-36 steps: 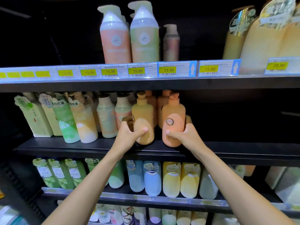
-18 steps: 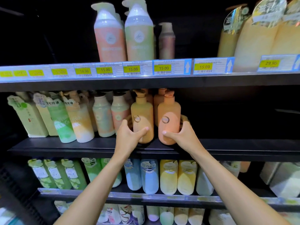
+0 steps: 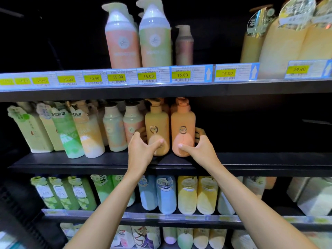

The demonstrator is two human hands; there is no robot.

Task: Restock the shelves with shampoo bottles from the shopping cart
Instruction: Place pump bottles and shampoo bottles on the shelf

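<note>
Two pump bottles stand upright side by side on the middle shelf (image 3: 251, 162), near its front edge. My left hand (image 3: 142, 150) grips the yellow-tan bottle (image 3: 157, 123), thumb across its front and fingers behind. My right hand (image 3: 199, 149) grips the orange bottle (image 3: 183, 119) in the same way from the right. More bottles of the same kind stand behind them, mostly hidden. The shopping cart is out of view.
Left of my hands the middle shelf holds pale green and pink bottles (image 3: 115, 130) and leaning refill pouches (image 3: 70, 135). Right of the orange bottle the shelf is dark and bare. The top shelf (image 3: 179, 87) carries tall pump bottles; lower shelves (image 3: 179, 217) are packed.
Both bottles have been pushed a little further back and set straight on the shelf; my hands stay on them. The view has shifted slightly closer.
</note>
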